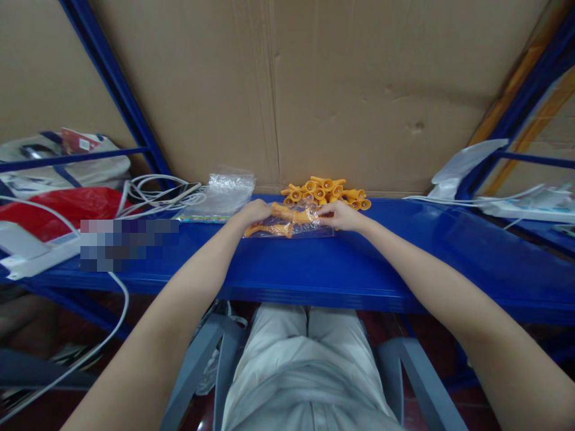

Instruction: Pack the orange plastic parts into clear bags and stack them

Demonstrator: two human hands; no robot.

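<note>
A clear plastic bag point(313, 231) lies on the blue shelf with several orange horn-shaped pieces point(281, 229) in it or on it. At its left end my left hand point(257, 212) is closed on the bag and the end of an orange piece. My right hand point(338, 214) pinches the right side of the bag, beside the orange pieces. Just behind the bag, against the cardboard, is a pile of more orange pieces point(327, 190) with round open ends.
Flat clear bags point(220, 194) lie left of my left hand. Further left are white cables point(155, 191), a red bag point(67, 206) and a white power strip point(45, 254). Cardboard point(336, 96) stands behind the blue shelf point(314, 269). White plastic items point(516, 206) are at the right.
</note>
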